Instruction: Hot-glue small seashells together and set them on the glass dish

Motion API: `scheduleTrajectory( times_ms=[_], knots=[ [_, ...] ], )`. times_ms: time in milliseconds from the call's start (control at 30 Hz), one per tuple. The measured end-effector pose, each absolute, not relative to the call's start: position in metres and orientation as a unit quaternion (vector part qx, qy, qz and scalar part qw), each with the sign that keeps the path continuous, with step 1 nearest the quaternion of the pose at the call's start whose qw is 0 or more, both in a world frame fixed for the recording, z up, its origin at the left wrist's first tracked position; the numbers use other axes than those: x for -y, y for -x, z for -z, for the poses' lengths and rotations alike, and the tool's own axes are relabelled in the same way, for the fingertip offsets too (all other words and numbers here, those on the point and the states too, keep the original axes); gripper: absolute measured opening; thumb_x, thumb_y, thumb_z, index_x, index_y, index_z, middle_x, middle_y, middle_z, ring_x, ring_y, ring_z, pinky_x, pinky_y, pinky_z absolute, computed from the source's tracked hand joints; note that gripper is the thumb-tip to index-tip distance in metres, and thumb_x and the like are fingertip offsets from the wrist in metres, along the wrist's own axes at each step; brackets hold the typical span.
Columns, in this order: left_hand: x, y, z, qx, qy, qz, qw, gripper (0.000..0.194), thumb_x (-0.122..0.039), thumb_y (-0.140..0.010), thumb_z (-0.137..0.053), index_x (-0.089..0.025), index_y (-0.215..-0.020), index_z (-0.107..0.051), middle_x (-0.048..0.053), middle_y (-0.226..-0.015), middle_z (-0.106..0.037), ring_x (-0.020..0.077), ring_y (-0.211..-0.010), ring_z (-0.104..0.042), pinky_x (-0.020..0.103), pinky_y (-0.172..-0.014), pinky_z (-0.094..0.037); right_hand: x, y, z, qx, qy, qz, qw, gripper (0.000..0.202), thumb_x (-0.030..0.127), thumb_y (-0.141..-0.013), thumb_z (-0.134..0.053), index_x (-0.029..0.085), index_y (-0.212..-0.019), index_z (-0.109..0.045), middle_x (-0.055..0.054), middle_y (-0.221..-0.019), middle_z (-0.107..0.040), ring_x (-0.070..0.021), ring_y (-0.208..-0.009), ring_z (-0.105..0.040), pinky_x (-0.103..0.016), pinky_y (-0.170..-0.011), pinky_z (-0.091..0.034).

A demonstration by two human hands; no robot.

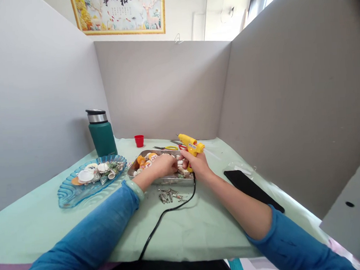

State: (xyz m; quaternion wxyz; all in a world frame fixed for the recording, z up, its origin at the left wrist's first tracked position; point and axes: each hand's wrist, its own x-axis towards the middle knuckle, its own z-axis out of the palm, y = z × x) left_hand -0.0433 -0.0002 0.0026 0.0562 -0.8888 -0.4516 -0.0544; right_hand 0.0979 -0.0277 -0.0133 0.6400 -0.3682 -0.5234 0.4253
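Note:
My right hand [196,161] is wrapped round the handle of a yellow glue gun [190,144], whose nozzle points up and to the left. A black cord [165,212] runs down from the gun to the table's front edge. My left hand [166,164] is over a metal tray [158,180] of shells and orange-and-white pieces [142,160]. Its fingers are bent and pressed together at the tray's contents; what they hold, if anything, is hidden. Small metal clips [168,195] lie in front of the tray.
A blue glass dish [71,196] with shells is on the left, before a green bottle [102,136]. Behind the tray are a red cup [139,141] and yellow-handled scissors [171,148]. A black flat object [253,190] lies right. Grey partitions [164,86] enclose the table.

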Motion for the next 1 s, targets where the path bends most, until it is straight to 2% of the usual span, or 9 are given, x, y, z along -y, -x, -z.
scheduleTrajectory(
  times_ms=[100, 233, 333, 533, 633, 733, 1000],
  knots=[
    [-0.003, 0.045, 0.0, 0.38, 0.924, 0.041, 0.015, 0.03, -0.015, -0.072, -0.051, -0.02, -0.094, -0.071, 0.006, -0.086, -0.072, 0.0185, -0.075, -0.064, 0.025, -0.065, -0.042, 0.028, -0.098, 0.013, 0.52, 0.372, -0.428, 0.639, 0.021, 0.034, -0.068, -0.068, 0.016, -0.07, -0.058, 0.001, -0.062, -0.065, -0.0065, -0.035, -0.048, -0.019, -0.035, -0.039],
    [-0.003, 0.046, 0.0, 0.376, 0.926, 0.013, 0.024, 0.032, -0.019, -0.073, -0.054, -0.02, -0.102, -0.069, 0.007, -0.094, -0.071, 0.0205, -0.078, -0.064, 0.026, -0.064, -0.042, 0.028, -0.097, 0.013, 0.522, 0.375, -0.429, 0.635, 0.021, 0.035, -0.068, -0.068, 0.016, -0.068, -0.058, 0.002, -0.055, -0.062, -0.0067, -0.035, -0.047, -0.019, -0.036, -0.04],
    [0.0, 0.045, -0.003, 0.39, 0.92, -0.001, 0.035, 0.028, -0.023, -0.077, -0.052, -0.021, -0.098, -0.07, 0.008, -0.094, -0.07, 0.0213, -0.076, -0.063, 0.028, -0.064, -0.042, 0.027, -0.097, 0.014, 0.524, 0.378, -0.427, 0.632, 0.022, 0.035, -0.069, -0.068, 0.016, -0.068, -0.056, 0.002, -0.05, -0.059, -0.0076, -0.034, -0.047, -0.02, -0.036, -0.041],
    [0.003, 0.052, -0.004, 0.414, 0.909, -0.002, 0.055, 0.021, -0.022, -0.077, -0.054, -0.017, -0.086, -0.072, 0.013, -0.1, -0.067, 0.0225, -0.076, -0.062, 0.031, -0.069, -0.041, 0.025, -0.098, 0.016, 0.52, 0.366, -0.434, 0.638, 0.023, 0.036, -0.068, -0.069, 0.017, -0.071, -0.056, 0.001, -0.065, -0.065, -0.0072, -0.036, -0.049, -0.021, -0.037, -0.041],
    [-0.009, 0.065, -0.001, 0.435, 0.899, 0.003, 0.057, 0.021, -0.019, -0.073, -0.057, -0.018, -0.089, -0.071, 0.011, -0.096, -0.067, 0.0218, -0.076, -0.061, 0.03, -0.07, -0.041, 0.027, -0.098, 0.014, 0.524, 0.372, -0.428, 0.635, 0.023, 0.036, -0.068, -0.069, 0.017, -0.07, -0.056, 0.001, -0.064, -0.065, -0.0072, -0.036, -0.049, -0.021, -0.037, -0.04],
    [-0.022, 0.081, -0.002, 0.457, 0.887, 0.006, 0.063, 0.031, -0.014, -0.068, -0.058, -0.02, -0.096, -0.07, 0.01, -0.09, -0.068, 0.0229, -0.078, -0.061, 0.028, -0.068, -0.041, 0.029, -0.098, 0.012, 0.524, 0.372, -0.431, 0.634, 0.023, 0.036, -0.068, -0.069, 0.017, -0.071, -0.056, 0.001, -0.064, -0.065, -0.0072, -0.036, -0.049, -0.021, -0.037, -0.04],
    [-0.029, 0.102, -0.012, 0.517, 0.851, 0.073, 0.057, 0.027, -0.015, -0.071, -0.054, -0.021, -0.093, -0.07, 0.006, -0.09, -0.07, 0.0177, -0.078, -0.061, 0.023, -0.067, -0.04, 0.025, -0.101, 0.017, 0.533, 0.366, -0.427, 0.632, 0.025, 0.037, -0.069, -0.069, 0.016, -0.073, -0.056, 0.0, -0.066, -0.065, -0.007, -0.036, -0.05, -0.02, -0.037, -0.04]
  ],
)
